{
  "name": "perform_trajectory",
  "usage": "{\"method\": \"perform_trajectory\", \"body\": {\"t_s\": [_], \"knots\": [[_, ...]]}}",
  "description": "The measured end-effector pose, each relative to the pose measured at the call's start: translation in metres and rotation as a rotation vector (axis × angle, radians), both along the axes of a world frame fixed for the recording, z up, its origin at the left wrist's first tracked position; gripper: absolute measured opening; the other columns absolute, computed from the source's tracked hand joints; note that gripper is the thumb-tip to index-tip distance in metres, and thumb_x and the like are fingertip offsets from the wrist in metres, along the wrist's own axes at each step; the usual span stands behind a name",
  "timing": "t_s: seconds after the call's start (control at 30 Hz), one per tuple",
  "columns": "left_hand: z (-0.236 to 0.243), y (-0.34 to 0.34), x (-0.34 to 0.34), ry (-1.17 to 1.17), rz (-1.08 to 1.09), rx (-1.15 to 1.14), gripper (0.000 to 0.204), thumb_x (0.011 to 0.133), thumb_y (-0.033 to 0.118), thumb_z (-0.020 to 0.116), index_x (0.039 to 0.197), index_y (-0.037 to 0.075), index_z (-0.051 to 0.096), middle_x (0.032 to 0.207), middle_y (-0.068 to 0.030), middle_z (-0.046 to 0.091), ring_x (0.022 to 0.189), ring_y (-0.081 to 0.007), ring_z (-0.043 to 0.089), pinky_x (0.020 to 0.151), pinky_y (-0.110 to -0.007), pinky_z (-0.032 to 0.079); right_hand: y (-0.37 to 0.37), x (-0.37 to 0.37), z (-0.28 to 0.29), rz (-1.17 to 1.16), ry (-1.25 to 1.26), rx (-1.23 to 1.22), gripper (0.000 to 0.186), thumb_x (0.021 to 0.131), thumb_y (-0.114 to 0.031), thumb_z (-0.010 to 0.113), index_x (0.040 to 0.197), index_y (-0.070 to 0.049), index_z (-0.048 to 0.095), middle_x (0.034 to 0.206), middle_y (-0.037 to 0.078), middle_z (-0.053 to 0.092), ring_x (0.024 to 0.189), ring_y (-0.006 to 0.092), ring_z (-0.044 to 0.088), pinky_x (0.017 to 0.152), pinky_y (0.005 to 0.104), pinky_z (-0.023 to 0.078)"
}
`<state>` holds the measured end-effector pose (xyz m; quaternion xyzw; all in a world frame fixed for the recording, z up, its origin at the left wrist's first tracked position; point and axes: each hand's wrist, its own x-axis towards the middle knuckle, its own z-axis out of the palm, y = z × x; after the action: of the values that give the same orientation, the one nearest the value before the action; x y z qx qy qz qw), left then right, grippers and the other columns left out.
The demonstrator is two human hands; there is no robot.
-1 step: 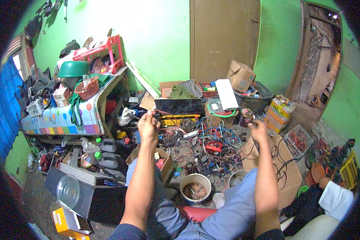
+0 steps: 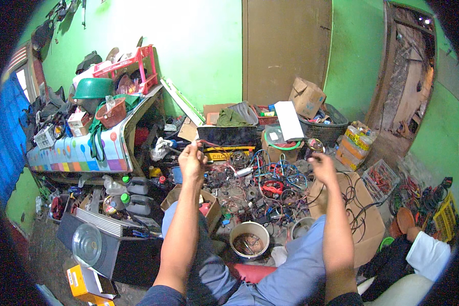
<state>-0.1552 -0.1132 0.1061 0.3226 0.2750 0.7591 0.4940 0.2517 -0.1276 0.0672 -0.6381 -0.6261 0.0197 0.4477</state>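
Observation:
My left hand [image 2: 192, 160] is raised with its fingers pinched around something small and thin that I cannot make out, near some red wires. My right hand [image 2: 321, 163] is raised apart from it, fingers curled together; what they hold, if anything, is too small to tell. Below and between my hands lie tangled cables and small electronic parts [image 2: 273, 187], a cream bucket [image 2: 249, 227] and a cardboard box [image 2: 171, 199]. A flattened cardboard sheet [image 2: 364, 239] with black cables on it lies beside my right forearm.
At left stand a cluttered table [image 2: 66, 158], grey jugs [image 2: 140, 204] and a dark case [image 2: 127, 260]. A wire crate [image 2: 380, 178], yellow crate [image 2: 443, 217] and stacked boxes [image 2: 354, 148] are at right. Another person's white sleeve [image 2: 428, 252] shows at lower right, near an open doorway [image 2: 405, 76].
My right hand has shifted slightly left and down. My left hand has moved slightly to the right, still pinched.

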Motion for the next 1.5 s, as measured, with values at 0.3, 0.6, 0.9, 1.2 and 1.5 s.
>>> {"method": "perform_trajectory", "body": {"t_s": [0.3,0.6,0.9,1.2,1.5], "knots": [[-0.010,-0.003,0.067,0.127,-0.181,-0.026,0.022,0.092,0.024,0.053,0.084,0.004,0.055,0.056,0.0045,0.037,0.048,-0.0067,0.033,0.045,-0.023,0.032,-0.030,-0.173,0.003,0.620,0.062,-0.293,0.039,0.086,-0.036,0.060,0.106,-0.003,0.062,0.090,0.016,0.066,0.083,0.0230,0.063,0.075,0.0340,0.047],[-0.013,-0.006,0.086,0.055,-0.366,-0.028,0.019,0.092,0.022,0.053,0.084,0.005,0.056,0.053,0.0065,0.035,0.046,-0.0058,0.031,0.046,-0.023,0.029,-0.023,-0.168,-0.008,0.670,0.983,-0.623,0.024,0.093,-0.022,0.051,0.094,0.000,0.059,0.093,0.011,0.066,0.084,0.0197,0.065,0.072,0.0283,0.051],[-0.015,-0.008,0.084,0.088,-0.423,-0.042,0.023,0.092,0.028,0.053,0.088,0.006,0.054,0.054,0.0056,0.035,0.048,-0.0060,0.033,0.049,-0.023,0.034,-0.033,-0.146,0.005,0.753,1.352,-0.604,0.018,0.094,-0.014,0.042,0.095,-0.001,0.054,0.095,0.017,0.063,0.089,0.0298,0.064,0.076,0.0402,0.054],[-0.015,-0.013,0.085,0.024,-0.358,-0.050,0.021,0.092,0.024,0.053,0.083,0.005,0.055,0.053,0.0056,0.036,0.047,-0.0064,0.033,0.046,-0.023,0.030,-0.047,-0.159,0.011,0.794,1.233,-0.718,0.039,0.094,-0.043,0.040,0.111,-0.009,0.046,0.092,0.016,0.064,0.088,0.0312,0.064,0.078,0.0419,0.050],[-0.006,-0.005,0.058,0.120,-0.150,-0.033,0.023,0.092,0.025,0.053,0.082,0.005,0.055,0.055,0.0038,0.039,0.047,-0.0077,0.036,0.047,-0.024,0.034,-0.041,-0.123,0.031,0.683,0.475,-0.584,0.022,0.092,-0.018,0.050,0.106,-0.004,0.060,0.059,-0.003,0.045,0.052,0.0071,0.042,0.047,0.0233,0.035]]}}
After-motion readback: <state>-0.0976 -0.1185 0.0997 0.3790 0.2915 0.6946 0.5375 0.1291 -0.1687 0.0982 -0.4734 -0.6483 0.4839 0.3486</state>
